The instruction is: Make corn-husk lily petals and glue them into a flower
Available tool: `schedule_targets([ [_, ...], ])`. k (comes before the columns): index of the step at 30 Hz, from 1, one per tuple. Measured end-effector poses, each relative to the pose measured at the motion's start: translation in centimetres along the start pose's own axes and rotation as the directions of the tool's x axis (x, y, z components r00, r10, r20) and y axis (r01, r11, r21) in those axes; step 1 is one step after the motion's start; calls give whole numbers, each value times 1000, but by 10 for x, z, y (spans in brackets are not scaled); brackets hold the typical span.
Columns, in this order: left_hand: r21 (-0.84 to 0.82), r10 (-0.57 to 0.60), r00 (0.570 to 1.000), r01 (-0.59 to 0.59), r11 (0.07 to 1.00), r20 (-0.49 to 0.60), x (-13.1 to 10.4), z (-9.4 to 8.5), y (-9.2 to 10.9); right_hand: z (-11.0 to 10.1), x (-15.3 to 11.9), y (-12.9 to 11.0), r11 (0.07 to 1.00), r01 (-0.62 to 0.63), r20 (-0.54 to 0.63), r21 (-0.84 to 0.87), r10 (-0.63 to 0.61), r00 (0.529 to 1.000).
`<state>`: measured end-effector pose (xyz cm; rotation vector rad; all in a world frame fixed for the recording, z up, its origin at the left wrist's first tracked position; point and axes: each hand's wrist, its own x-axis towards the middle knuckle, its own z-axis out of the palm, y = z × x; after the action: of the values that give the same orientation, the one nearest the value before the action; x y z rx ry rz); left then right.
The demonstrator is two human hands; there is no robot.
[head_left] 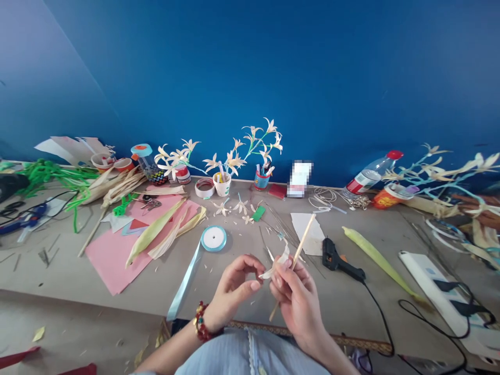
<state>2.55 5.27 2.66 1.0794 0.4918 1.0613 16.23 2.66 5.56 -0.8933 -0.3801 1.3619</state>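
Near the table's front edge, my right hand (295, 291) pinches a small pale husk flower (282, 256) between thumb and index finger. A thin wooden stick (303, 238) also passes through that hand, slanting up to the right. My left hand (238, 286) is just left of the flower, its fingers curved and thumb apart, with nothing visible between them. Its fingertips are close to a petal tip; whether they touch is unclear. Beyond the hands lie loose husk flowers (242, 206) and a roll of light blue ribbon (213, 238).
A black glue gun (341, 263) lies right of my hands, near a green husk (375, 258) and a white power strip (433, 291). Pink paper (113, 260) is at left. Along the wall stand a flower cup (222, 185), a pen tin (262, 180) and a bottle (367, 177).
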Motion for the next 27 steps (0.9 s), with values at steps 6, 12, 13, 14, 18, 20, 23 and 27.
schedule_targets([
  [6,68,-21,1000,22,997,-15,7,-3,10,-21,-9,-9,951,116,110,-286,-87,990],
  [12,356,-51,977,-26,934,205,14,-14,31,-32,-33,-68,291,671,585,-682,-332,740],
  [13,381,-57,967,-42,924,246,16,-14,34,-27,-32,-75,237,672,620,-702,-262,739],
  [14,397,-67,958,-51,916,279,18,-13,35,-22,-29,-80,202,647,619,-735,-188,762],
  [18,420,-105,932,-54,906,347,24,-11,38,-10,-7,-81,265,484,530,-834,137,837],
  [20,436,-129,921,-48,899,369,26,-11,40,-10,3,-75,374,365,479,-853,281,832],
  [23,442,-160,909,-29,897,384,28,-12,43,-11,12,-66,512,155,411,-845,435,801],
  [27,365,-189,912,48,930,363,28,-13,42,-8,14,-57,609,-6,367,-793,485,794],
])
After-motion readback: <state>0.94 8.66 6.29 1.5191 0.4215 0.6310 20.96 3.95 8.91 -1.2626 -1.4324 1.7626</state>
